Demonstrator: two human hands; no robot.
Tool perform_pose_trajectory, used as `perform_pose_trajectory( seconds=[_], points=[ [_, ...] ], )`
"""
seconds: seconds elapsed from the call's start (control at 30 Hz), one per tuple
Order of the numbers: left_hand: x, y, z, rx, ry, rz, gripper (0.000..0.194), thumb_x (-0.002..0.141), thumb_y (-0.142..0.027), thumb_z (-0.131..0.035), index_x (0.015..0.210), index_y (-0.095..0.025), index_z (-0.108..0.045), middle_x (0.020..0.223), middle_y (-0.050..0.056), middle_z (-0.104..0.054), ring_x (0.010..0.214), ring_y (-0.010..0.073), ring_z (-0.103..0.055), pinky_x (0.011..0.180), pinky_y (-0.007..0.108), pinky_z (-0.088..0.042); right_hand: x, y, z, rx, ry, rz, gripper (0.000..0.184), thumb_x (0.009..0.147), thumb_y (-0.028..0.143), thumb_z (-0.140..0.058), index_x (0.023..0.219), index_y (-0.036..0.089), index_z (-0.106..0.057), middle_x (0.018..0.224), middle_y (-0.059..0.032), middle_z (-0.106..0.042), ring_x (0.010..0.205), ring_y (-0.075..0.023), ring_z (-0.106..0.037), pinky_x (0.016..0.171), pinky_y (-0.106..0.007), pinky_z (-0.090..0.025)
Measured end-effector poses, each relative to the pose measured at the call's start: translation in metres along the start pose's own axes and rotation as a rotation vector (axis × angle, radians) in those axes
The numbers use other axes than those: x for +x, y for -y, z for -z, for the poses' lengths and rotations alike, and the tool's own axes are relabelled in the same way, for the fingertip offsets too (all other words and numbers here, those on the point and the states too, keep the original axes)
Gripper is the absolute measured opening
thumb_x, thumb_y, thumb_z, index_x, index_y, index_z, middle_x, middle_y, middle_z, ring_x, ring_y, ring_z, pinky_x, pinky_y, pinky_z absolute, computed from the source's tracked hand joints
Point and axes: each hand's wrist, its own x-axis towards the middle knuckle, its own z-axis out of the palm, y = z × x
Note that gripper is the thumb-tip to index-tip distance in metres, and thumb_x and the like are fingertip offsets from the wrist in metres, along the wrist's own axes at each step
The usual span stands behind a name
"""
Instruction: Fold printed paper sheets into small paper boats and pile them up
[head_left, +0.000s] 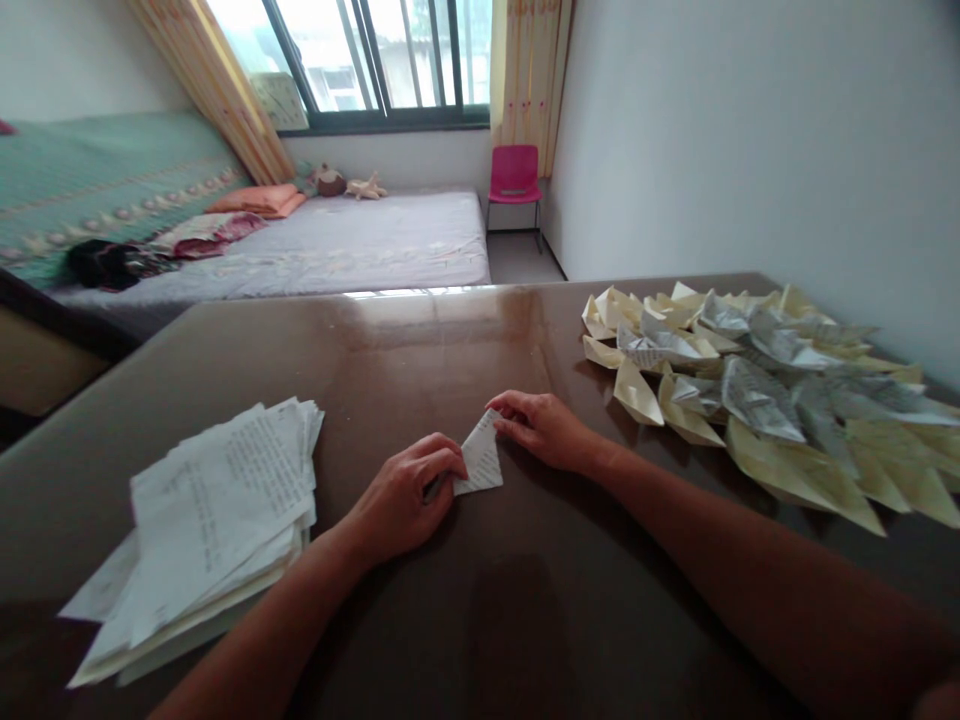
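A small folded sheet of printed paper [482, 458], roughly triangular, lies between my hands at the middle of the brown table [390, 380]. My left hand [416, 490] pinches its left edge, fingers curled and thumb underneath or behind. At its upper corner, my right hand [536, 425] grips the paper between thumb and fingertips. To the left of my left arm sits a loose stack of printed sheets [217, 510]. Beyond my right hand, many folded paper boats [757, 395], some cream and some printed, crowd the table's right side.
Past the table's far edge stands a bed [405, 235] with folded orange bedding [259, 198] and soft toys [366, 187]. A pink chair [514, 175] is by the white wall [712, 150], below a curtain and window [375, 60].
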Motion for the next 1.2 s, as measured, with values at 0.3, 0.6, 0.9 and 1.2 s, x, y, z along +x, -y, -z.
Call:
perform_pose_trajectory(
  seconds=[0.3, 0.6, 0.9, 1.2],
  points=[
    [0.006, -0.012, -0.022, 0.391, -0.105, 0.051, 0.028, 0.091, -0.037, -0.050, 0.111, -0.019, -0.054, 0.105, 0.008, -0.060, 0.097, 0.0216, -0.055, 0.083, 0.036, -0.051, -0.005, 0.015, -0.008, -0.068, 0.046, -0.082, 0.024, 0.086, 0.028, -0.054, 0.107, 0.021, -0.064, 0.087, -0.0026, -0.071, 0.079, -0.0145, -0.064, 0.071, -0.024, -0.044],
    [0.005, -0.017, -0.025, 0.488, -0.075, 0.079, 0.017, 0.091, -0.023, -0.046, 0.106, -0.018, -0.053, 0.101, 0.007, -0.060, 0.094, 0.0216, -0.056, 0.080, 0.035, -0.052, -0.001, 0.011, 0.001, 0.105, 0.034, -0.063, 0.019, 0.087, 0.017, -0.050, 0.098, 0.016, -0.065, 0.087, -0.0031, -0.070, 0.075, -0.0116, -0.063, 0.071, -0.023, -0.046],
    [0.006, -0.016, -0.026, 0.485, -0.062, 0.141, 0.021, 0.092, -0.023, -0.044, 0.111, -0.019, -0.052, 0.097, 0.005, -0.061, 0.092, 0.0212, -0.055, 0.078, 0.034, -0.051, 0.000, 0.001, -0.003, 0.276, 0.053, -0.147, 0.018, 0.079, 0.018, -0.062, 0.097, 0.016, -0.062, 0.082, -0.0034, -0.072, 0.068, -0.0127, -0.066, 0.062, -0.023, -0.050],
    [0.007, -0.016, -0.027, 0.463, -0.056, 0.158, 0.022, 0.091, -0.023, -0.045, 0.112, -0.019, -0.051, 0.100, 0.005, -0.061, 0.095, 0.0214, -0.055, 0.080, 0.035, -0.051, -0.004, 0.001, -0.008, 0.176, -0.004, 0.026, 0.018, 0.082, 0.013, -0.059, 0.098, 0.021, -0.059, 0.089, -0.0012, -0.074, 0.085, -0.0142, -0.069, 0.076, -0.025, -0.051]
  ],
)
